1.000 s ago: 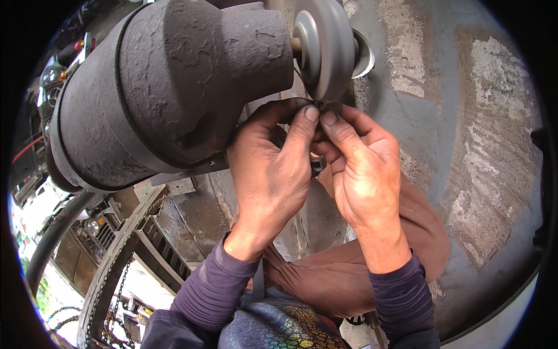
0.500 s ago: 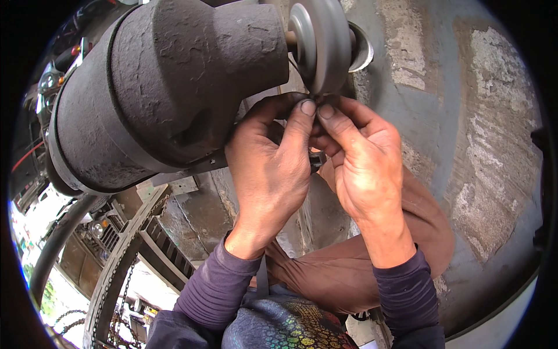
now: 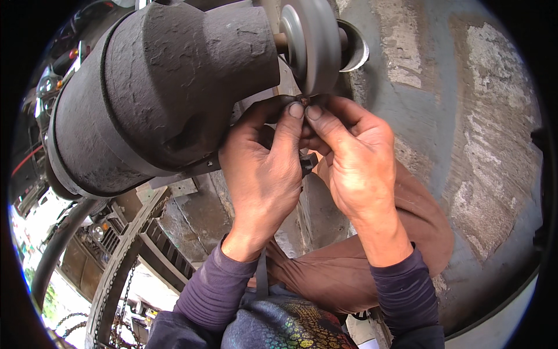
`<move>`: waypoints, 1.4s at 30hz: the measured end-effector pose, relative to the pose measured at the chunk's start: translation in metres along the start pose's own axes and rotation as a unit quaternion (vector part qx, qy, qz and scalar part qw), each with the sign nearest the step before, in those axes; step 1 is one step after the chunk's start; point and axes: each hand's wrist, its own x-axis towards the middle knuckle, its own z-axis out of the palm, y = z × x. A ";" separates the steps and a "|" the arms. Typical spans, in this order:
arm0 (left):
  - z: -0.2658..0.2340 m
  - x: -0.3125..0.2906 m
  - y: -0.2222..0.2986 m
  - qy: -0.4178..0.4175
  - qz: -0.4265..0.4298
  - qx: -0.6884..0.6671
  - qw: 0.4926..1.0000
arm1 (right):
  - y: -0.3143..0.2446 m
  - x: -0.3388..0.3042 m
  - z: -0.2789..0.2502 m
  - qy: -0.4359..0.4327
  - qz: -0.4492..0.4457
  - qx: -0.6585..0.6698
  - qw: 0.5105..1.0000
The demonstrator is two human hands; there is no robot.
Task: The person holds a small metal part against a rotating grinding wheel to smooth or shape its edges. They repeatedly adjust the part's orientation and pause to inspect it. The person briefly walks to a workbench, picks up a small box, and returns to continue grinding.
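Both of my hands meet just under the grinding wheel point(image 3: 323, 52), a grey disc whose face looks smooth and blurred. A small brownish piece point(image 3: 305, 101), too small to name, is pinched between the fingertips at the wheel's lower edge. My left hand point(image 3: 264, 154) holds it from the left with thumb and finger pressed together, and my right hand point(image 3: 363, 154) from the right in the same way. Whether the piece touches the wheel I cannot tell. The wheel sits on a shaft point(image 3: 281, 43) coming out of a large dark, rough-coated motor housing point(image 3: 174, 81).
A round metal cup-like guard point(image 3: 356, 49) stands behind the wheel. Worn, patchy floor point(image 3: 494, 139) spreads to the right. My bent leg in brown trousers point(image 3: 349, 270) lies below my hands. At lower left are a curved wooden beam point(image 3: 125, 256) and hanging chains point(image 3: 125, 296).
The wheel, motor and hands appear slightly further left in view. The small piece now shows between my fingertips, a little below the wheel's edge. Both pinches stay closed.
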 end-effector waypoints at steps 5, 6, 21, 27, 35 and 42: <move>-0.003 -0.002 0.001 0.001 -0.001 0.031 1.000 | -0.002 -0.001 0.001 -0.002 -0.003 -0.028 1.000; -0.003 -0.002 0.001 0.001 -0.004 0.036 0.999 | -0.002 -0.001 0.002 -0.001 -0.003 -0.029 1.000; -0.001 0.001 -0.002 0.004 0.013 0.029 0.999 | 0.000 -0.001 0.000 0.005 -0.001 -0.002 1.000; -0.002 0.001 0.001 -0.004 0.007 0.030 1.000 | 0.003 -0.001 -0.001 0.001 -0.015 0.008 1.000; 0.000 0.002 0.000 0.001 0.000 0.026 1.000 | 0.002 -0.002 -0.002 0.002 -0.007 0.015 1.000; -0.001 0.002 -0.001 0.002 0.004 0.041 0.999 | 0.001 -0.003 -0.005 -0.008 0.019 0.034 0.999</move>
